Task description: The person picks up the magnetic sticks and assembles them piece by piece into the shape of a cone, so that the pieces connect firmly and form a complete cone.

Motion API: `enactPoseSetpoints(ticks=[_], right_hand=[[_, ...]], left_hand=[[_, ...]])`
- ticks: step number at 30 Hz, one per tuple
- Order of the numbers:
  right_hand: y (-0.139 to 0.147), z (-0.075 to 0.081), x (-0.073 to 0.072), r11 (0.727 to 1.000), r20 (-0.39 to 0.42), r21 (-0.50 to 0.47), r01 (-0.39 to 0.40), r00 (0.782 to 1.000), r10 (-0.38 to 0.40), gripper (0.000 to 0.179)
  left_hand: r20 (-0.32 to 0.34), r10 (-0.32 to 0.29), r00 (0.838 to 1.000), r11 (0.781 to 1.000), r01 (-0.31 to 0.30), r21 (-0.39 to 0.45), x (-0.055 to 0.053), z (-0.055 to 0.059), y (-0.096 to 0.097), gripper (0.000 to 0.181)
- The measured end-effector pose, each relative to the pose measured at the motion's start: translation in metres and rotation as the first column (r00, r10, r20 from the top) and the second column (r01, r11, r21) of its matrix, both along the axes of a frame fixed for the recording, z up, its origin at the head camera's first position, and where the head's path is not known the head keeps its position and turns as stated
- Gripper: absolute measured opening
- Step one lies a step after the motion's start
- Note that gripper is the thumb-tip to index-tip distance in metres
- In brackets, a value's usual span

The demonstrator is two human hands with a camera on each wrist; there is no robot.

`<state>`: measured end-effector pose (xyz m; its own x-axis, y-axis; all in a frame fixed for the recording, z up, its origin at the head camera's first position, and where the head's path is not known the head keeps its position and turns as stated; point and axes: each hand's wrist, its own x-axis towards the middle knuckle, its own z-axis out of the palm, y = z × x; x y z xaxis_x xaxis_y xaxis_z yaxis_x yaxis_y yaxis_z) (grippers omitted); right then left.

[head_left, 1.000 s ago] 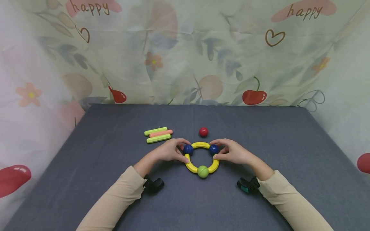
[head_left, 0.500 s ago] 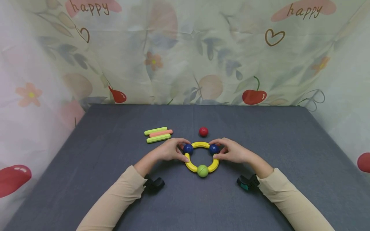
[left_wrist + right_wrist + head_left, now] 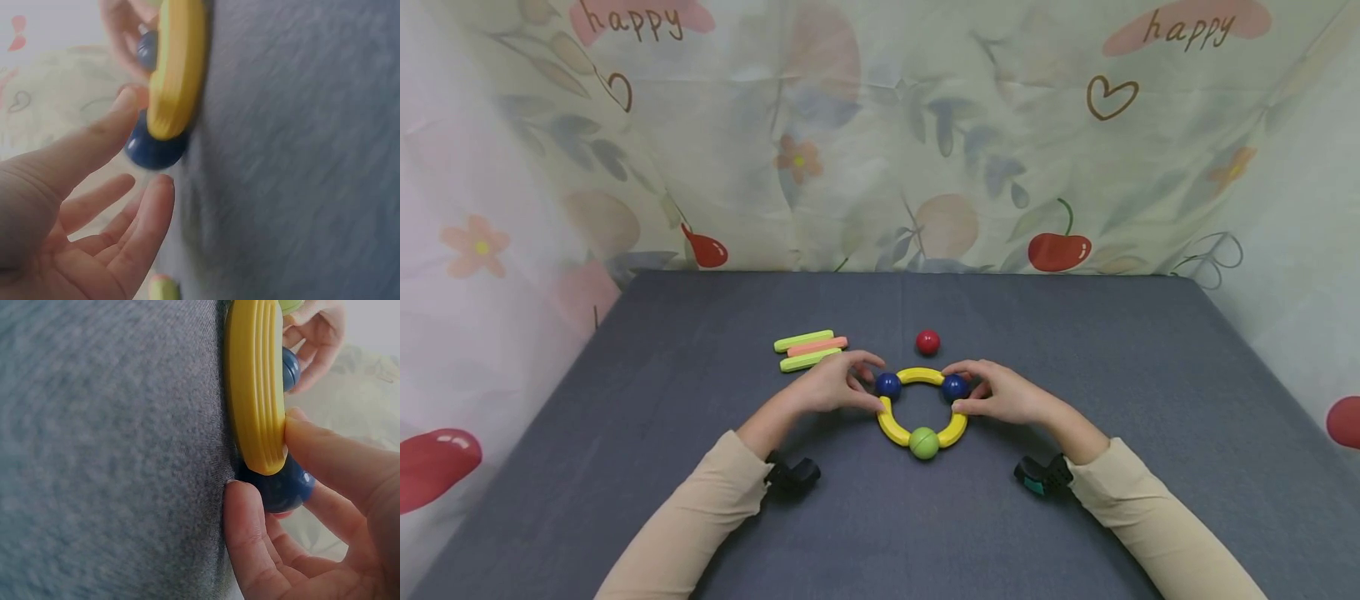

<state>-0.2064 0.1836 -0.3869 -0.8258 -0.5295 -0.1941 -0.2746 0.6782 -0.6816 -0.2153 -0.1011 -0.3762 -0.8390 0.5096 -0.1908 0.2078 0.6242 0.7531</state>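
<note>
On the dark cloth lies a ring of yellow curved bars (image 3: 921, 376) joined by a left blue ball (image 3: 888, 385), a right blue ball (image 3: 956, 387) and a green ball (image 3: 924, 443) at the near side. My right hand (image 3: 1003, 393) grips the ring at the right blue ball, its thumb resting on the adjoining yellow curved bar (image 3: 257, 387). My left hand (image 3: 838, 383) is spread beside the left blue ball (image 3: 155, 150). Its fingers are apart from that ball, while its thumb is at the yellow bar (image 3: 178, 69); whether it touches is unclear.
Beyond the ring sits a red ball (image 3: 928, 342). Two yellow-green sticks (image 3: 803, 341) and an orange stick (image 3: 817, 347) lie together behind my left hand. A printed curtain (image 3: 880, 167) hangs along the table's far edge.
My left hand has loosened from the left blue ball and shifted slightly left and away from me. The right hand keeps its grip; the ring has barely moved.
</note>
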Motion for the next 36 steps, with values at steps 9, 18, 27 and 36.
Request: enactPoseSetpoints(ticks=[9, 18, 27, 36], right_hand=[[0.000, -0.002, 0.000, 1.000, -0.003, -0.025, -0.015, 1.000, 0.015, 0.053], [0.002, -0.003, 0.000, 0.999, 0.006, -0.034, -0.008, 1.000, 0.008, 0.054], [0.002, -0.002, 0.001, 0.999, 0.018, -0.046, -0.009, 1.000, 0.010, 0.054], [0.002, -0.001, 0.001, 0.999, 0.029, -0.053, -0.003, 1.000, 0.005, 0.054]], left_hand=[[-0.103, 0.115, 0.988, 0.993, -0.110, 0.051, -0.007, 0.013, -0.032, 0.048], [-0.143, 0.243, 0.959, 0.969, -0.246, -0.004, -0.015, 0.008, -0.061, 0.038], [-0.156, 0.279, 0.947, 0.955, -0.291, -0.058, -0.018, 0.002, -0.068, 0.035], [-0.172, 0.245, 0.954, 0.948, -0.273, -0.164, -0.020, 0.001, -0.067, 0.034]])
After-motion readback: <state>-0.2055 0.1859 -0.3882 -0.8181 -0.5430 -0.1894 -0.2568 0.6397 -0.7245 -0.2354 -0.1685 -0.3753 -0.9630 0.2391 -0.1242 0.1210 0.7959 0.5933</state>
